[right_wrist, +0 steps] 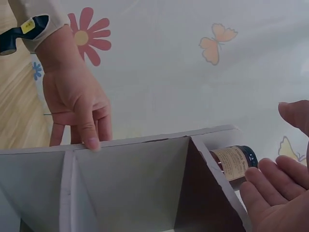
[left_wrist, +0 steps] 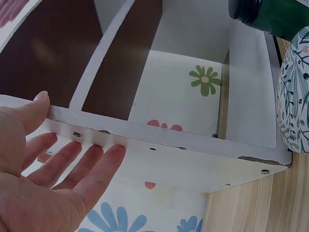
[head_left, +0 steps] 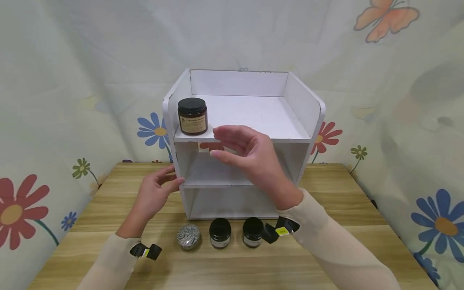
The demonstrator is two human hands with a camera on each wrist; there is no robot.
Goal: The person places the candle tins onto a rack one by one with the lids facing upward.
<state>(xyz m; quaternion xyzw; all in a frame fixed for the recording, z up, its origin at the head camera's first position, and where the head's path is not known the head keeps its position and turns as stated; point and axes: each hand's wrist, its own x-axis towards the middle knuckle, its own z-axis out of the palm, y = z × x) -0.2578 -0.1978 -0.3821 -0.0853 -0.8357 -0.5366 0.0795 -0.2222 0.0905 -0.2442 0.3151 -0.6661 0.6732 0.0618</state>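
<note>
A white shelf unit (head_left: 237,185) stands on the wooden table. On its top, at the left front corner, sits a dark jar (head_left: 192,117) with a black lid and tan label. My right hand (head_left: 250,157) is held before the top board, fingers and thumb apart, just right of the jar and holding nothing. With my left hand (head_left: 154,193) I hold the unit's left side; the thumb (left_wrist: 42,96) lies on the front edge and the fingertips (left_wrist: 116,152) touch the outer face.
Before the unit stand a round container (head_left: 188,237) with a black-and-white patterned lid and two black-lidded jars, one (head_left: 220,233) in the middle and one (head_left: 252,232) near my right wrist strap. A flowered cloth (head_left: 108,60) hangs behind the table (head_left: 217,270).
</note>
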